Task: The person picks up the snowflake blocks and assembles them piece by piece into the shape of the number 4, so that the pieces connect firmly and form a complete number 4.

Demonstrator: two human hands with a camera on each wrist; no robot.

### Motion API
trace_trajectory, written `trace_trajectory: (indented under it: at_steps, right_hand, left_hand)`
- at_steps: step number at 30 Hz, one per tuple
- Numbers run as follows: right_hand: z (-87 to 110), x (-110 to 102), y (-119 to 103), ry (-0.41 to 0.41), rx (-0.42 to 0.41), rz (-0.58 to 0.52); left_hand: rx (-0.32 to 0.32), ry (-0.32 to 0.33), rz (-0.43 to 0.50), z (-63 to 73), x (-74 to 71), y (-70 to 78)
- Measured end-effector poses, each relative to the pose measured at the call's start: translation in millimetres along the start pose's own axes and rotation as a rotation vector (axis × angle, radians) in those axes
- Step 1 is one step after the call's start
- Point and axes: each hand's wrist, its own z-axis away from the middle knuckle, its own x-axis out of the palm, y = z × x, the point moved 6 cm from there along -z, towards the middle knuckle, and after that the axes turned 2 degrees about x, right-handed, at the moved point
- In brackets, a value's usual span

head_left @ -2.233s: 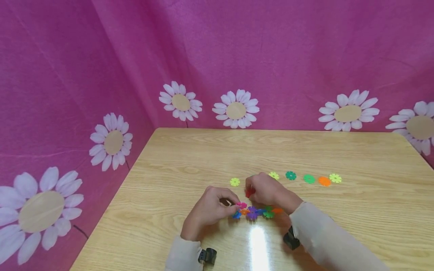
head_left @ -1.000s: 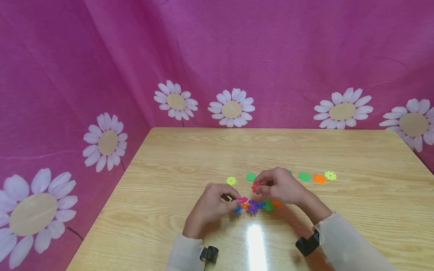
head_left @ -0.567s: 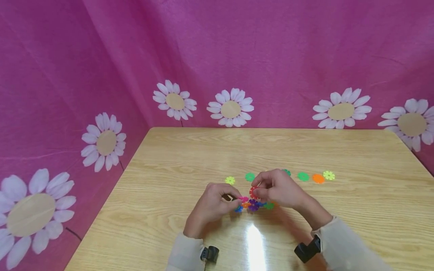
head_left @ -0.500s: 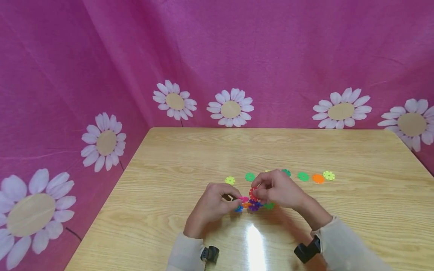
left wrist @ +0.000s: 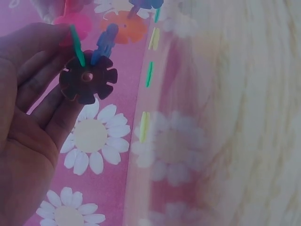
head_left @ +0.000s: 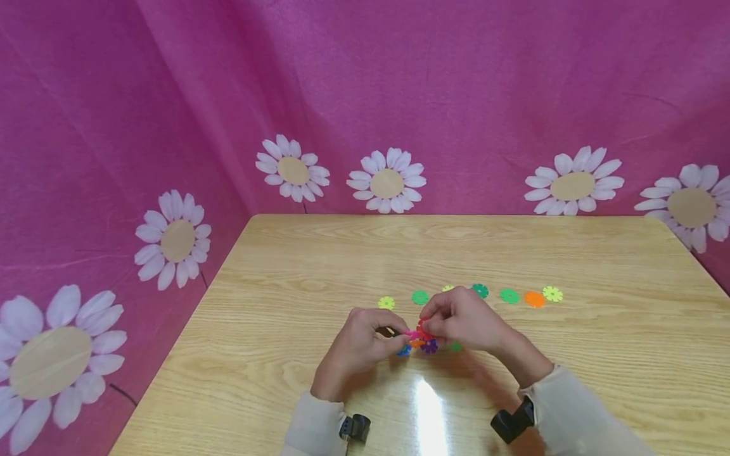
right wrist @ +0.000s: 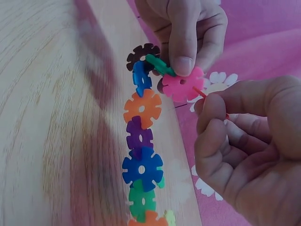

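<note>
My left hand [head_left: 362, 339] pinches a pink notched flower disc [right wrist: 175, 90], the end of a linked chain. In the right wrist view the chain runs from pink through a green disc [right wrist: 157, 63], a dark brown disc [right wrist: 136, 52] and a blue disc [right wrist: 139, 77] to an orange disc [right wrist: 141, 101], then purple, blue, green and orange ones. My right hand [head_left: 467, 320] holds a red disc [right wrist: 201, 92] between thumb and finger, seen edge-on. Its edge meets the pink disc's rim; how deep it sits in a notch I cannot tell.
Loose discs lie in a row on the wooden table [head_left: 319, 253] beyond the hands: a yellow-green disc [head_left: 386, 303], a green disc [head_left: 419, 297], a dark green disc [head_left: 480, 291], an orange disc [head_left: 535, 299] and others. A pink flowered cloth [head_left: 467, 95] stands behind the table.
The right hand picked the red disc up near the table, lifted it, then brought it left and down against the pink disc. The left hand keeps its pinch, nearly still.
</note>
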Motion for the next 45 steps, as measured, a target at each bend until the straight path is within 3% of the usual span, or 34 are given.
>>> trace_trajectory:
  at_steps: [8,15,23,31,38,45]
  right_hand:
    - [-1.2,1.7,-2.8,0.010,0.019,-0.028]
    - [-2.5,4.5,-4.2,0.006,0.016,-0.038]
    - [-3.1,8.1,-4.0,0.024,0.026,-0.036]
    - [-5.0,11.6,-4.2,0.045,0.074,-0.054]
    - [-7.6,14.8,-4.0,-0.010,0.106,-0.066]
    - [-10.1,1.8,-2.5,0.015,0.098,-0.015]
  left_hand:
    - [0.032,0.009,-0.003,0.6,1.3,2.1]
    - [0.081,0.033,-0.083,2.0,0.4,6.0]
    - [0.114,0.048,-0.105,1.0,1.1,6.1]
    - [0.081,0.059,-0.085,2.4,-1.1,4.1]
    - [0.049,0.036,0.003,4.9,-4.1,1.6]
    - [0.010,0.035,0.024,6.7,-8.3,-2.6]
